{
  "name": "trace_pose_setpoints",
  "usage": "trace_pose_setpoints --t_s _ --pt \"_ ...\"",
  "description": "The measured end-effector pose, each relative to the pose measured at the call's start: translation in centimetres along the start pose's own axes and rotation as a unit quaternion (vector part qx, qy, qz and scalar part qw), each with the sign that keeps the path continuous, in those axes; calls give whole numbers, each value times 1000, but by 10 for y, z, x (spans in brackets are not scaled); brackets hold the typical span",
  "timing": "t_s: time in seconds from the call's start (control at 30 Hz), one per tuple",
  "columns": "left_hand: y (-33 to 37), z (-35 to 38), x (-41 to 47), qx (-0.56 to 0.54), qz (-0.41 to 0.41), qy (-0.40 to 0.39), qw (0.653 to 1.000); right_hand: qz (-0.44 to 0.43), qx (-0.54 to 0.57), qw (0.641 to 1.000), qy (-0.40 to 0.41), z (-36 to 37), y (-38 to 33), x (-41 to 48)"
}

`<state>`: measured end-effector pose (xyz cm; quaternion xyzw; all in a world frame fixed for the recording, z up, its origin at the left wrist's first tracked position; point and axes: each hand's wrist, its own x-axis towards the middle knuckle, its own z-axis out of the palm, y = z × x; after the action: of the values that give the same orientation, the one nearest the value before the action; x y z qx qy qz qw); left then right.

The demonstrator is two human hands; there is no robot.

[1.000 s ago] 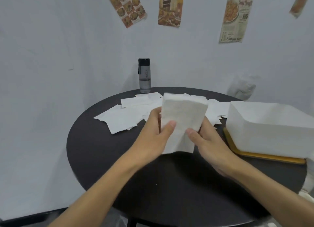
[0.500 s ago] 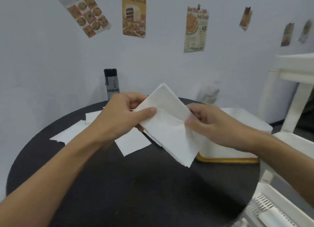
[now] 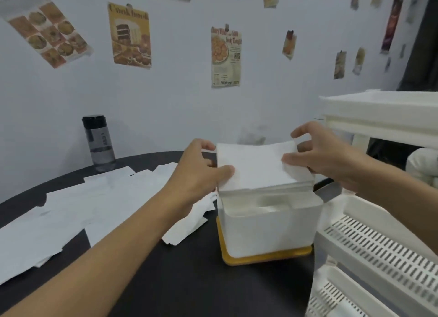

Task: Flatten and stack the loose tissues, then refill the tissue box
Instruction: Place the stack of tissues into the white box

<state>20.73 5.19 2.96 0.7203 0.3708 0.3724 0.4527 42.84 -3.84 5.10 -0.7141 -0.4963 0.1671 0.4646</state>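
Observation:
A flat stack of white tissues (image 3: pixel 257 166) lies level over the open top of the white tissue box (image 3: pixel 267 229), which stands on a yellow base. My left hand (image 3: pixel 199 172) grips the stack's left edge, thumb on top and fingers under it. My right hand (image 3: pixel 324 153) holds the right edge with its thumb on top, the fingers curled above the far corner. Loose tissues (image 3: pixel 90 205) are spread over the black round table (image 3: pixel 189 281) to the left of the box.
A dark water bottle (image 3: pixel 99 142) stands at the table's back edge by the wall. A white slotted plastic rack (image 3: pixel 379 222) crowds the right side, close to the box. Posters hang on the wall behind.
Both hands carried the tissue stack from in front of me to the right and laid it flat over the box's open top. The view turned right toward the box and rack.

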Motion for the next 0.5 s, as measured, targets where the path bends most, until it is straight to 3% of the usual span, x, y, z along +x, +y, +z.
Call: trace_pose_setpoints --t_s 0.2,0.37,0.5 --pt "-13 14 10 232 73 12 970 5 -148 988 -39 6 19 11" --pt "-22 14 13 284 85 -39 954 4 -203 977 -71 14 33 9" --pt "-24 16 20 328 95 -78 937 5 -315 947 -65 20 36 11"
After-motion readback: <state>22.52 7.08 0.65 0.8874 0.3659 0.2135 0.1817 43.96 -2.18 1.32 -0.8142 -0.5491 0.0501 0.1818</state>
